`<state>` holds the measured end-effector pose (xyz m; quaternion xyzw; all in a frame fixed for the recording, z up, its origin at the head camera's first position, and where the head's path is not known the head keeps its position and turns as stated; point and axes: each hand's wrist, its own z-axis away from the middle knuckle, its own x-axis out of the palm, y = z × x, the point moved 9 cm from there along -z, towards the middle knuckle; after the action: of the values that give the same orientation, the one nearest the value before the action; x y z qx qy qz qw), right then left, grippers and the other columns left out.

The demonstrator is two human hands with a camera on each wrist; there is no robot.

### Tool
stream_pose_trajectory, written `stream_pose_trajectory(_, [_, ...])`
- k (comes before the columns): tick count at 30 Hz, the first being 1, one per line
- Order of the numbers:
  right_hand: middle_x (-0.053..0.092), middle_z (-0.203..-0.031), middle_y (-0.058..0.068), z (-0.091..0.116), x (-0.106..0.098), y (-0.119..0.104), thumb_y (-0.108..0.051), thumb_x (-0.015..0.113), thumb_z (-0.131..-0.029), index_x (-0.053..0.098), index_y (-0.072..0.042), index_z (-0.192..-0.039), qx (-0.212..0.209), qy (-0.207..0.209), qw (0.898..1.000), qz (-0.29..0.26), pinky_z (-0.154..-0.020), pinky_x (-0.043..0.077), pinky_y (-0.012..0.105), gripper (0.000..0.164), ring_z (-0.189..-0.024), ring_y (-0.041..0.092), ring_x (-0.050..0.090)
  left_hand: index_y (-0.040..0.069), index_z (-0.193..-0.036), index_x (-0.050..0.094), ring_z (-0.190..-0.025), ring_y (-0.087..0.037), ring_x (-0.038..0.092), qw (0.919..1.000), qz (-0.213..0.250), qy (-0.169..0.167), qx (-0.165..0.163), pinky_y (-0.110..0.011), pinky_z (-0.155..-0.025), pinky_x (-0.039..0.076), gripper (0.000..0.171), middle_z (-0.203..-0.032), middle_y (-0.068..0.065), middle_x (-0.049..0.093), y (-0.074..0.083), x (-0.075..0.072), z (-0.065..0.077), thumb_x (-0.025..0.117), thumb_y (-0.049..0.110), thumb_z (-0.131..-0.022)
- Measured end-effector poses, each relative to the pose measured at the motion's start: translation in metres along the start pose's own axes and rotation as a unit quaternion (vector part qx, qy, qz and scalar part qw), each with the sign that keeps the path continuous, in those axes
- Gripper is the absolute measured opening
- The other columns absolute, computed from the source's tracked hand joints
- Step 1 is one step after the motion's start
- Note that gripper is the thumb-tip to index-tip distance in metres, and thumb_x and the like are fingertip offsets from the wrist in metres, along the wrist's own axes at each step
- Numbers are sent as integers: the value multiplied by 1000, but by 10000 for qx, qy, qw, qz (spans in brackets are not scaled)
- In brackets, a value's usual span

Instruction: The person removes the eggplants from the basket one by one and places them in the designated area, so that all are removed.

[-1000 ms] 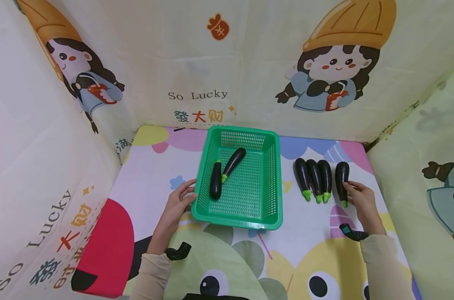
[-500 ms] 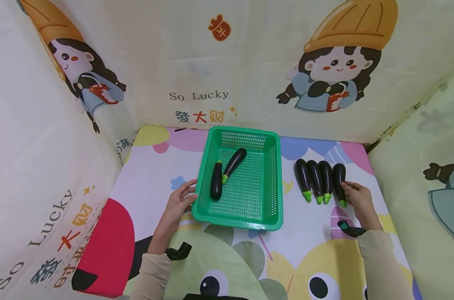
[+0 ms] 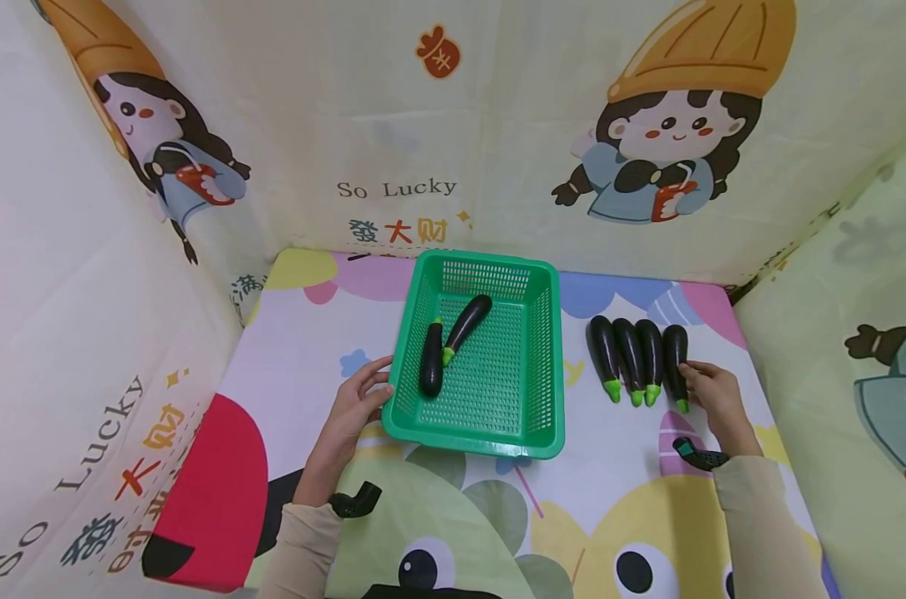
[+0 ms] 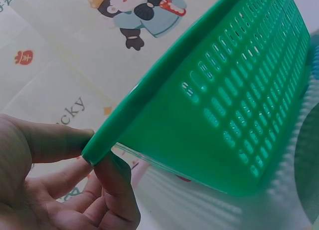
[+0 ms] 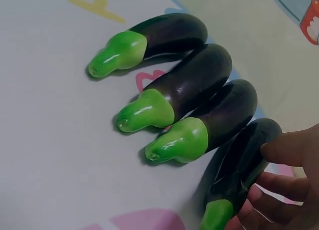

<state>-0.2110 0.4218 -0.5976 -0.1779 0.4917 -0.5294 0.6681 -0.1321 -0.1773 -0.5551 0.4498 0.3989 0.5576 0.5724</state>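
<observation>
My left hand [image 3: 355, 408] pinches the rim of a green plastic basket [image 4: 149, 100] at its near left corner; the left wrist view has the thumb on one side of the rim and curled fingers on the other. Inside the basket lie two dark purple eggplants, one upright along the left [image 3: 431, 362] and one slanting [image 3: 469, 326]. On the right, my right hand [image 3: 715, 399] holds the rightmost eggplant [image 5: 244, 160] of a row between thumb and fingers, its green stem end pointing toward me. Three more eggplants [image 5: 192, 78] lie side by side just left of it.
A cartoon-printed cloth [image 3: 490, 524] covers the table. Printed fabric walls [image 3: 497, 141] rise at the back and both sides, the back one close behind the basket's far rim.
My right hand has slid its eggplant left, closer to the other three, and then stayed nearly still. The left hand and the basket have not moved.
</observation>
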Motion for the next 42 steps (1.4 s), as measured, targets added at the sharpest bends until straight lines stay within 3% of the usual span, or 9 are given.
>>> stream_pose_trajectory(24, [55, -99, -13, 2, -2, 4, -35, 51, -109, 43, 5, -154, 262, 99, 9996, -33, -72, 53, 17, 61, -85, 5, 54, 18, -157, 47, -99, -10, 73, 10000, -24, -10, 8, -26, -78, 60, 54, -144, -24, 56, 1, 0, 0, 61, 15, -105])
stream_pose_trajectory(39, [55, -85, -21, 2, -3, 3, -31, 53, -108, 44, 9, -151, 107, 180, 9996, -183, -69, 54, 18, 59, -79, 2, 55, 18, -157, 47, -100, -11, 73, 10000, -47, 2, 37, -26, -77, 60, 55, -144, -24, 56, 3, 1, 2, 62, 16, -105])
stream_pose_trajectory(42, [55, -90, -18, 2, -4, 4, -32, 52, -108, 44, 8, -152, 150, 201, 9996, -109, -70, 54, 17, 60, -82, 3, 54, 17, -157, 46, -100, -11, 73, 10000, -33, 0, 45, -26, -77, 60, 55, -144, -25, 55, 3, 1, 2, 62, 16, -105])
